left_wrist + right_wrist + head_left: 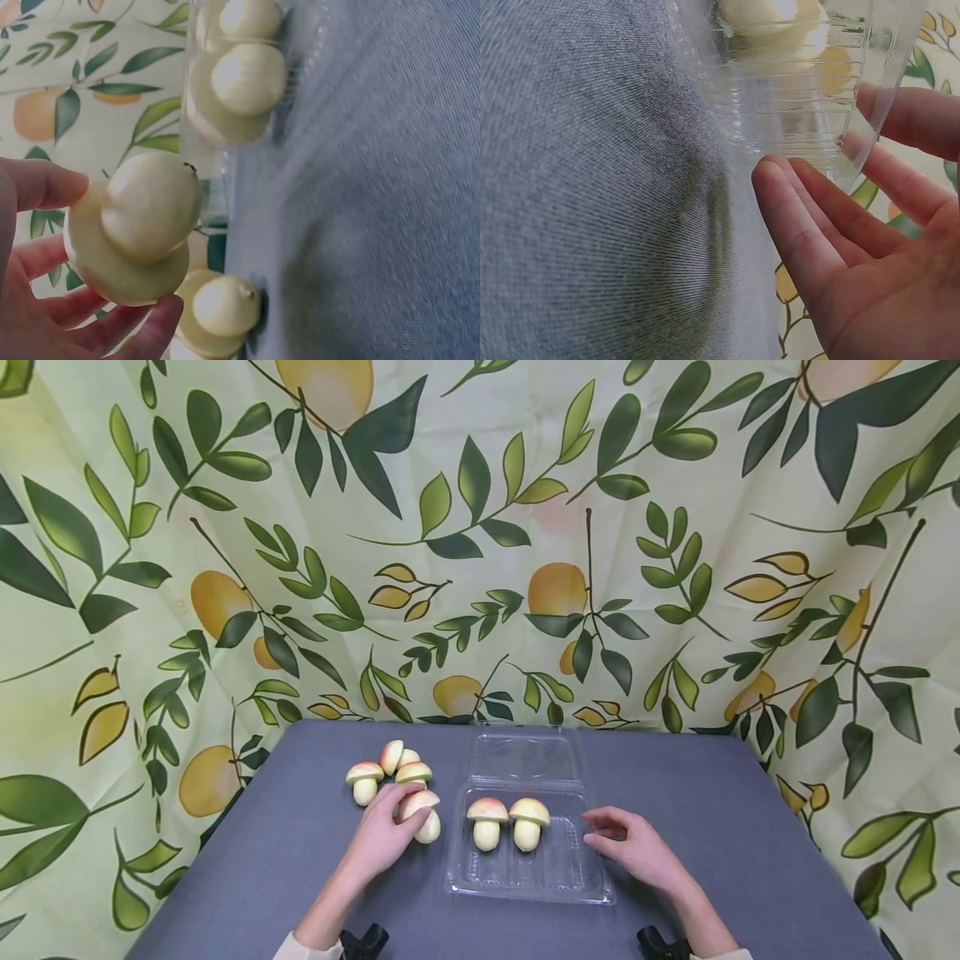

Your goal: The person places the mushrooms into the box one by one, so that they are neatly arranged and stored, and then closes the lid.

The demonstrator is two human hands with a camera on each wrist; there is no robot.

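So the left hand (386, 833) has got a pale mushroom (139, 229) pinched by the cap, thumb against fingers. A few loose mushrooms (365, 787) sit just beyond that grip. Right of it there's a clear plastic container (531, 893), lid (525, 757) open, two mushrooms inside. Further right, the right hand (632, 847) holds nothing, fingers loosely bent by the container's edge.
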